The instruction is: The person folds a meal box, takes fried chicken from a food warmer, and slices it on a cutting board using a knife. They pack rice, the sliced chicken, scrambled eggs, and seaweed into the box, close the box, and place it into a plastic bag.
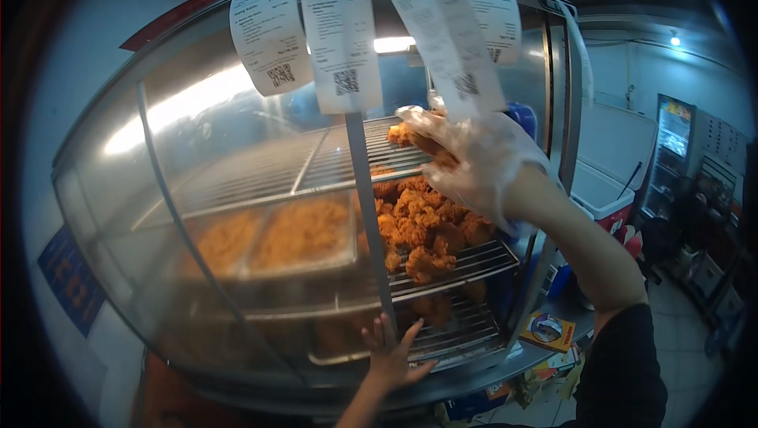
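My right hand (479,155), in a clear plastic glove, reaches through the opening of a glass food warmer cabinet (237,191). Its fingers and thumb close around a piece of fried chicken (437,151) at the upper wire rack (385,161); motion blur softens the hand. Just below, more fried chicken pieces (426,215) lie heaped on the middle wire rack (462,280). My left hand (394,354) is bare, fingers spread, against the lower part of the metal edge (370,221) of the sliding glass door. A few pieces sit on the lowest rack, in shadow.
Printed paper receipts (343,43) hang over the cabinet's top edge, partly before my right hand. Behind the glass, trays (302,232) hold orange-brown food. A printed box (548,330) sits by the cabinet's right corner. An open cooler box (604,191) stands farther right.
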A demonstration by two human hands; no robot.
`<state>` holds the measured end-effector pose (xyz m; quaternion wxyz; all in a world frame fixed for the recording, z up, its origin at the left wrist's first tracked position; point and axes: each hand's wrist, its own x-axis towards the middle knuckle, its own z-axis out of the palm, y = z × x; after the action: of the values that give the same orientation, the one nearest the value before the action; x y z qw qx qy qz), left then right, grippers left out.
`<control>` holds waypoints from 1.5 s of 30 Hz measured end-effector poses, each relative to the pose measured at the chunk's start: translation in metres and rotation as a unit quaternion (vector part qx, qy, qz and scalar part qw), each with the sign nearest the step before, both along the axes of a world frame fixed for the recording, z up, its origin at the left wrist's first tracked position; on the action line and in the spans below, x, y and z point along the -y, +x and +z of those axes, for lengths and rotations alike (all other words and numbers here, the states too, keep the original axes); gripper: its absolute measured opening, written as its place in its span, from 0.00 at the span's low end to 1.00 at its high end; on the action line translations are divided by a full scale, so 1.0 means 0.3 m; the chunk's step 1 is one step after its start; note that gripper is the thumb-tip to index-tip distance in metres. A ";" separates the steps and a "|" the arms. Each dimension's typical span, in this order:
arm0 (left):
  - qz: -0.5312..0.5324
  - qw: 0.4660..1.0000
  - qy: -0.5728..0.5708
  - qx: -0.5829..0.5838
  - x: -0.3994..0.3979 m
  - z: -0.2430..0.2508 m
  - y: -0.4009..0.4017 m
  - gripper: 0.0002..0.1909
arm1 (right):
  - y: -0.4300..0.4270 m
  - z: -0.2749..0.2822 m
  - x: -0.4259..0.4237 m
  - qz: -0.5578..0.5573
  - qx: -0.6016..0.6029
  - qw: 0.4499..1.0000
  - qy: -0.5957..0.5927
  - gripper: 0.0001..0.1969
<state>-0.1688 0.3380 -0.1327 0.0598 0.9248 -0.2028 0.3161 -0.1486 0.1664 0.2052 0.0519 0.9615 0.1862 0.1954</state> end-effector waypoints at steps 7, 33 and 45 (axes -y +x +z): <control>-0.004 0.999 -0.046 0.025 0.165 0.030 0.006 0.40 | -0.174 -0.280 0.298 0.328 0.120 0.912 0.214 0.26; 0.456 0.666 -0.506 -0.304 0.136 -0.409 -2.118 0.23 | -1.242 -1.450 -0.950 0.417 -0.516 0.738 -0.125 0.31; 0.473 0.651 -0.569 -0.168 -0.058 -0.278 -2.135 0.17 | -1.288 -1.335 -0.973 0.667 -0.226 0.648 -0.290 0.27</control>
<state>-0.8093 0.3553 -0.2162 0.4493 0.7175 0.4956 0.1946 -0.5349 0.4584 -0.1954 0.1402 0.5279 0.8305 -0.1096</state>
